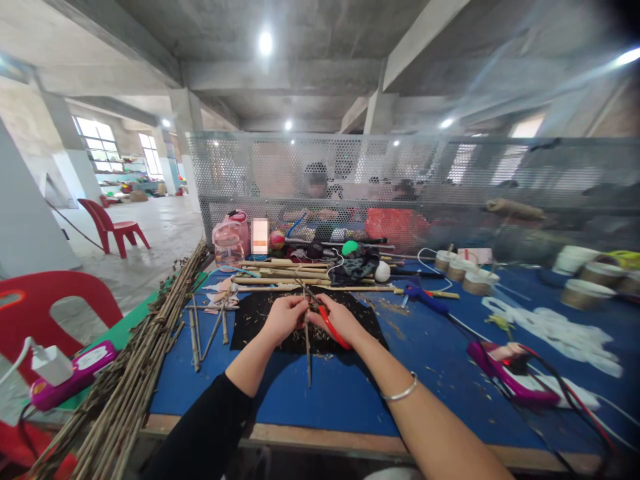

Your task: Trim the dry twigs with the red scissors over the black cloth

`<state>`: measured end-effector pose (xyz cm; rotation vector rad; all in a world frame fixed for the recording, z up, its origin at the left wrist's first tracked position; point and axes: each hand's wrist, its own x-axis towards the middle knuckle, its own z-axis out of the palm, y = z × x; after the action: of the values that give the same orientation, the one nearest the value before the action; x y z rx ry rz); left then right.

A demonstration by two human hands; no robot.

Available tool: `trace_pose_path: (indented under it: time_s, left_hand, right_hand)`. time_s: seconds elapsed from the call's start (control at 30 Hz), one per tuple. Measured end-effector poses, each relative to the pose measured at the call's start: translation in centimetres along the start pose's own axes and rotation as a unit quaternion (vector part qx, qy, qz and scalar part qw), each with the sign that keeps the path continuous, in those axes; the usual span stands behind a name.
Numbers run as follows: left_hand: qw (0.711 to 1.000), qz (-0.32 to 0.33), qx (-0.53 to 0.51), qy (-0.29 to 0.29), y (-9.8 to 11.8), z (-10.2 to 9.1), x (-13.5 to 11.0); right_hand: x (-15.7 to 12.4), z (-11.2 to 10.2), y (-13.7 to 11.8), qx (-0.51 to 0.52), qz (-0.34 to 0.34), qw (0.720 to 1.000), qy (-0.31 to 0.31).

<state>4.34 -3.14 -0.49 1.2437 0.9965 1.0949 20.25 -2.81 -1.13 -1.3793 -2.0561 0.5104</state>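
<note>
Over a black cloth [250,327] strewn with pale shavings, my left hand [285,319] pinches a thin brown stick [308,357] that points down toward me. My right hand [336,317] is closed around scissors with red handles [333,328]; their dark blades reach up and left to the stick near my left fingers. Whether the blades touch the stick I cannot tell. Several short cut sticks [194,340] lie left of the cloth, and longer bamboo poles [290,273] lie behind it.
A long bundle of dry stalks [145,360] lies along the table's left side. To the right are a blue glue gun [425,298], a purple power strip [520,383] with cords, and several tape rolls [480,280]. A perforated metal screen [450,193] stands along the back; people are behind it.
</note>
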Motion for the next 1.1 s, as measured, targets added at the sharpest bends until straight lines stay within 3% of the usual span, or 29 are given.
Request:
trace_pose_path:
  time_s: [0.2, 0.63, 0.9, 1.1]
  left_hand:
    - [1.0, 0.012, 0.011, -0.019, -0.1, -0.2, 0.0]
    - [1.0, 0.027, 0.003, 0.014, -0.1, -0.3, 0.3]
    - [0.999, -0.017, -0.004, 0.034, -0.2, -0.4, 0.4]
    - [0.999, -0.01, 0.028, 0.023, -0.5, -0.8, 0.6]
  right_hand:
    - [0.4, 0.8, 0.3, 0.021, -0.057, 0.998, 0.024]
    - [1.2, 1.8, -0.7, 0.074, -0.036, 0.996, 0.021]
    - [1.2, 1.5, -0.7, 0.049, -0.007, 0.999, -0.005]
    - [0.7, 0.5, -1.1, -0.049, 0.018, 0.998, -0.022]
